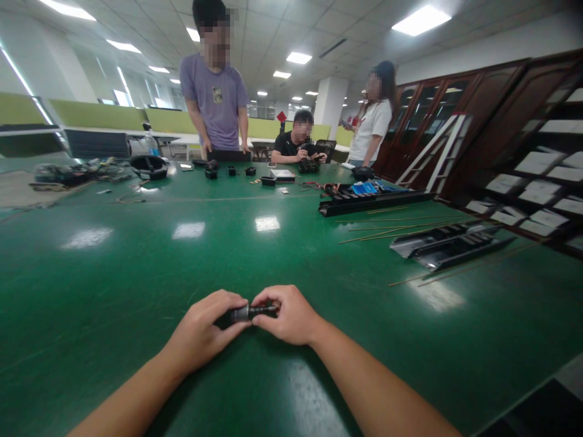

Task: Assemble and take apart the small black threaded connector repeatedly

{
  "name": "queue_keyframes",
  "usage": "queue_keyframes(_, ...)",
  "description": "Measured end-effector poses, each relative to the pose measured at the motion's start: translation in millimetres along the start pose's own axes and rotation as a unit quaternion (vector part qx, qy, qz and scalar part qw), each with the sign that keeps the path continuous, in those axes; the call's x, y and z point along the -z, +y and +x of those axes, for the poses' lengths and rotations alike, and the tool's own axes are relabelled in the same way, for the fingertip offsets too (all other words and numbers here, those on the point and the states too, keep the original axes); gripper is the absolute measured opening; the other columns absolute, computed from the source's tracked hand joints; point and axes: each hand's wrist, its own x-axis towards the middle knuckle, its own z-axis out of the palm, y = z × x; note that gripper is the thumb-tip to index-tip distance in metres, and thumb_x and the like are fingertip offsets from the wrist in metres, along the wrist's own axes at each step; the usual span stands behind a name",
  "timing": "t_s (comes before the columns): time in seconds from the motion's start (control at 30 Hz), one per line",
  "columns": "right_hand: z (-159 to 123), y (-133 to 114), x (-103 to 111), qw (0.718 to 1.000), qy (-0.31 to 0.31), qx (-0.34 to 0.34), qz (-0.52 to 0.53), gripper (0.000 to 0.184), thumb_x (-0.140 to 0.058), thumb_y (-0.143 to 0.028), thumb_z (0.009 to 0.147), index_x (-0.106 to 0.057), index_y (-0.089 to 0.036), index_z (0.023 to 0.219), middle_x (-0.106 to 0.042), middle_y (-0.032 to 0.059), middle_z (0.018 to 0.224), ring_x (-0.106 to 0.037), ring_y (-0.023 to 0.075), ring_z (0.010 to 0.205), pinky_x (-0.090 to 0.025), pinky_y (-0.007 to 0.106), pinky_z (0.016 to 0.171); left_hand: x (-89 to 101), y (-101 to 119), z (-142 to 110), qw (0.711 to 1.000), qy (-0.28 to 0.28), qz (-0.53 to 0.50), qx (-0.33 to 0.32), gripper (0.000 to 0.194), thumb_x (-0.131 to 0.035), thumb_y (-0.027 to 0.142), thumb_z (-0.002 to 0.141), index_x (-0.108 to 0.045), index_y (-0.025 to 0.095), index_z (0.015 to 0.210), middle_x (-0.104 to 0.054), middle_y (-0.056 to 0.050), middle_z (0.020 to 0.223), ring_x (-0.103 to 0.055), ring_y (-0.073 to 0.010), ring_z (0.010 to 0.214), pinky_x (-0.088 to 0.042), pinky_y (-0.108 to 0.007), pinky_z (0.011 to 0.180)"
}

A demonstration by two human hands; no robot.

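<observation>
A small dark cylindrical part with a silvery collar [241,313] lies level just above or on the green table [136,261]. Its exact kind is too small to make out. My left hand [200,331] is closed round its wider left end, thumb and fingers pinching from both sides. The narrower black end [264,311] sits between the thumb and fingers of my right hand [291,315]. Both hands nearly meet at the middle of the part, so much of it is covered by fingers.
Black metal channels [373,200] and thin rods [378,233] lie to the right, with more metal rails [450,246] nearer. Small black boxes [268,181] stand along the far side. Several people are beyond the table; a white stepladder [437,152] stands behind it.
</observation>
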Motion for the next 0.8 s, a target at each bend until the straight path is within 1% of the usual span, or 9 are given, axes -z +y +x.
queue_keyframes(0.13, 0.4, 1.2, -1.2, 1.000, 0.002, -0.009, -0.007, 0.018, -0.071, -0.020, 0.075, -0.073, -0.019, 0.092, -0.072, 0.0016, 0.084, -0.065, 0.0149, 0.075, -0.047, 0.023, 0.067, -0.9, -1.1, 0.2, 1.000, 0.000, 0.003, 0.013, 0.027, -0.072, 0.026, 0.084, -0.061, 0.022, 0.107, -0.067, -0.003, 0.099, -0.065, -0.0149, 0.091, -0.052, -0.026, 0.082)
queue_keyframes(0.4, 1.8, 3.5, -2.5, 1.000, 0.001, -0.014, -0.022, 0.015, -0.071, -0.022, 0.075, -0.073, -0.018, 0.090, -0.070, 0.0010, 0.080, -0.062, 0.0133, 0.069, -0.044, 0.022, 0.062, 0.1, -0.3, 0.3, 0.999, -0.009, 0.004, 0.031, 0.024, -0.072, 0.027, 0.084, -0.062, 0.022, 0.105, -0.068, -0.002, 0.099, -0.066, -0.0145, 0.090, -0.053, -0.026, 0.081)
queue_keyframes(0.6, 1.3, 2.3, -1.1, 0.999, 0.000, -0.015, -0.032, 0.013, -0.071, -0.022, 0.075, -0.073, -0.018, 0.087, -0.066, -0.0009, 0.072, -0.055, 0.0108, 0.061, -0.038, 0.021, 0.056, -1.0, -1.2, 0.8, 0.999, -0.006, 0.001, 0.035, 0.022, -0.071, 0.026, 0.084, -0.062, 0.022, 0.105, -0.068, -0.003, 0.098, -0.065, -0.0152, 0.090, -0.052, -0.026, 0.081)
queue_keyframes(0.8, 0.2, 4.1, -2.5, 0.999, 0.001, -0.029, -0.025, 0.013, -0.071, -0.025, 0.075, -0.073, -0.017, 0.085, -0.063, -0.0019, 0.067, -0.049, 0.0094, 0.056, -0.033, 0.020, 0.051, 1.8, 3.8, 3.0, 1.000, -0.003, 0.000, 0.025, 0.020, -0.068, 0.022, 0.085, -0.062, 0.020, 0.104, -0.067, -0.005, 0.098, -0.064, -0.0161, 0.091, -0.052, -0.027, 0.082)
